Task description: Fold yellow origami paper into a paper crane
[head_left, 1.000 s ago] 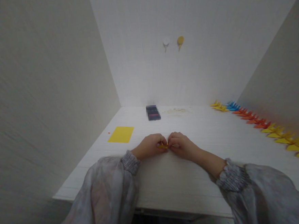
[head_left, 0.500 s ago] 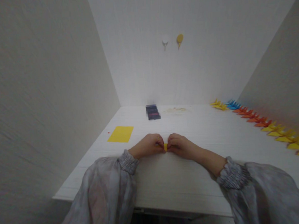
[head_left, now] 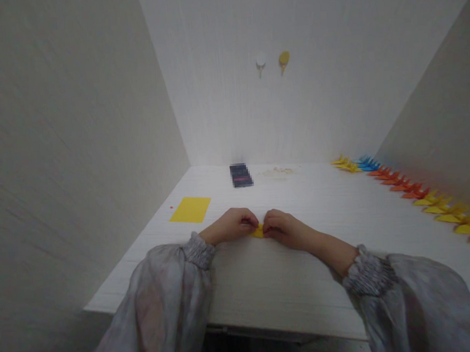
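A small folded yellow paper piece lies on the white table between my two hands. My left hand is curled, its fingertips pinching the paper's left end. My right hand is curled too and pinches the right end. Most of the paper is hidden under my fingers. Both wrists rest on the tabletop, with loose grey sleeves behind them.
A flat yellow paper sheet lies at the left. A dark blurred block stands near the back wall. Several folded paper figures, yellow, orange and blue, line the right wall. Two hooks hang on the back wall.
My hands have stayed together on the yellow paper, shifting only slightly; a little more of the paper shows between the fingertips now.
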The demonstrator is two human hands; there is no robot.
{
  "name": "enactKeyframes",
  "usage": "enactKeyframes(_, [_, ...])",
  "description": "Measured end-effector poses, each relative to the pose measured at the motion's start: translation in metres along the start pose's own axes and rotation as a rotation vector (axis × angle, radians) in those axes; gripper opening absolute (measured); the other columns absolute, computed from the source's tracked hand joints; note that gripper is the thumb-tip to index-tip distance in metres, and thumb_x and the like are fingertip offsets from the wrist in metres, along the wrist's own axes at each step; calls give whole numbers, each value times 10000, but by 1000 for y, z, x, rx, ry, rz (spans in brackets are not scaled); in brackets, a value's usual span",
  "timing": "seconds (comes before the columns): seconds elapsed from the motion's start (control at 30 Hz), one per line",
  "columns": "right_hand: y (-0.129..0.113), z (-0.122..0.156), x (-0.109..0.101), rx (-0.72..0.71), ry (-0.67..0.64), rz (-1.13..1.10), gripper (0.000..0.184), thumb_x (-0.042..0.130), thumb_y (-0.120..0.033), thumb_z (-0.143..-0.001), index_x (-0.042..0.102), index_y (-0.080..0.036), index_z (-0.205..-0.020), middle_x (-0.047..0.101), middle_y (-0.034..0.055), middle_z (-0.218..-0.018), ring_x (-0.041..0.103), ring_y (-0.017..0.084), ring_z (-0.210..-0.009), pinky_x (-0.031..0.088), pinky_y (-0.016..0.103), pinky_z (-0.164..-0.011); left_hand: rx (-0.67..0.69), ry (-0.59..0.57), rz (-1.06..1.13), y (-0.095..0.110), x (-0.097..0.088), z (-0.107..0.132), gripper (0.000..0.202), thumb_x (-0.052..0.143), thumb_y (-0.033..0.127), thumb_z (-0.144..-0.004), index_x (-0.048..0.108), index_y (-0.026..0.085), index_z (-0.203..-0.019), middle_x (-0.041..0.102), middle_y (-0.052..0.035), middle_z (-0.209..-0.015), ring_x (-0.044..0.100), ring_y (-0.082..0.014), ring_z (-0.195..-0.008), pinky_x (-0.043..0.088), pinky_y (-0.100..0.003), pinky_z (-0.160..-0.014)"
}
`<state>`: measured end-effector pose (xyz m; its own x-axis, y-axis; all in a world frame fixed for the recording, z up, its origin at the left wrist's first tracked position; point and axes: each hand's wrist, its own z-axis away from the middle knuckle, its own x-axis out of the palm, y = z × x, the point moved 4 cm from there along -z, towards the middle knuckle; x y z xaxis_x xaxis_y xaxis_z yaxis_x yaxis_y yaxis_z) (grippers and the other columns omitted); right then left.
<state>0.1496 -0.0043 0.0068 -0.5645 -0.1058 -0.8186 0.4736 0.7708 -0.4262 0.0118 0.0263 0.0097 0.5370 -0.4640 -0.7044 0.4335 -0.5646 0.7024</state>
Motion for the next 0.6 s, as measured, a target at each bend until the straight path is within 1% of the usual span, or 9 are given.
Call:
enactKeyframes(0.1, [0,-1,0,-6,-12,5,120,504,-193,-779,601,-165,-713,558,48,-727,501,147,-732,410,278,-676,-66,56,23,-5,2,0,235,570,194,-651,564,151,-883,589,-28,-846,543,-114,-760,435,-235,-690])
enactKeyframes(0.2, [0,-2,0,5,-18,5,119,511,-197,-775,606,-163,-711,559,50,-723,502,148,-729,407,280,-674,-113,122,-100,-6,1,-1,260,611,227,-613,573,150,-858,539,-28,-820,512,-116,-718,421,-240,-647])
enactKeyframes(0.27, [1,-2,1,12,-23,6,125,507,-201,-779,608,-163,-716,559,50,-725,502,147,-727,407,281,-678,-155,131,-186,-6,0,-2,241,620,273,-606,592,151,-812,512,-24,-789,484,-116,-683,403,-239,-613])
enactKeyframes(0.33, [1,-2,1,16,-27,4,129,505,-204,-781,609,-164,-716,557,49,-726,501,145,-726,407,279,-681,-187,128,-220,-6,0,-2,243,619,310,-605,602,155,-791,499,-20,-768,463,-114,-664,385,-234,-590])
enactKeyframes(0.6, [-2,-2,0,4,-10,-15,121,498,-196,-783,605,-171,-732,549,48,-743,498,143,-733,404,279,-681,-208,146,-202,-7,-1,-1,235,615,312,-600,591,146,-765,484,-13,-745,442,-107,-643,360,-222,-567])
